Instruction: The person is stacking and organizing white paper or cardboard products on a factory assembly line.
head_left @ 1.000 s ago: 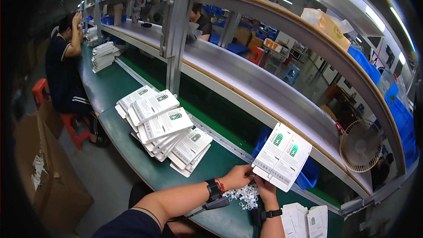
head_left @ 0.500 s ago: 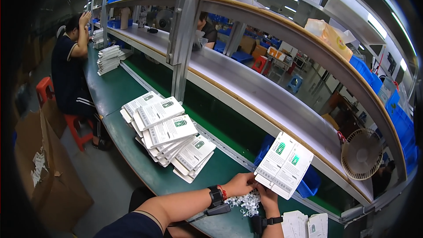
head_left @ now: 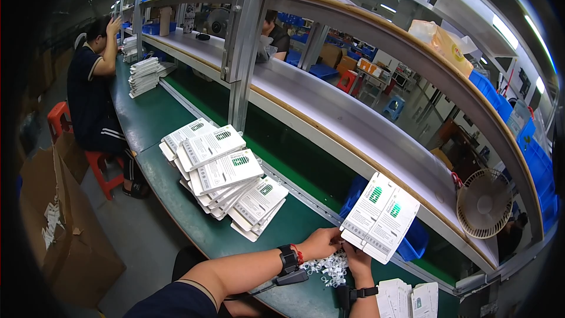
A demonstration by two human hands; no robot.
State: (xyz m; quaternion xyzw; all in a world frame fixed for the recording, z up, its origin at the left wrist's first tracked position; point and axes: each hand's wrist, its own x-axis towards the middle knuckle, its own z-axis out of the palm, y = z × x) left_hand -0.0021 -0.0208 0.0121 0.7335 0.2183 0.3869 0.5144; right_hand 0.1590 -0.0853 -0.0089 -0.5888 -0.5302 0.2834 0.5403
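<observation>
Two flat white cardboard boxes [head_left: 382, 215] with green print are held up side by side, tilted, above the bench's front right part. My right hand [head_left: 358, 261] grips them from below at their lower edge; its fingers are partly behind them. My left hand [head_left: 322, 243] is closed in a pinch at their lower left corner, and whatever its fingertips hold is hidden. Just below both hands lies a heap of small white plastic loops [head_left: 331, 268]. To the left is a fanned pile of similar white boxes [head_left: 226, 171] on the green bench [head_left: 141, 121].
More white cartons [head_left: 406, 299] lie right of my right wrist. Behind the held boxes are a blue bin [head_left: 415, 241] and a long white shelf [head_left: 353, 118]. A fan [head_left: 485, 203] stands at the right. A co-worker [head_left: 97, 88] sits far left, near a large cardboard box [head_left: 70, 224].
Both hands stay at the lower edge of the held boxes, which have tilted very slightly. My left hand has shifted a little upward. The bench piles look the same.
</observation>
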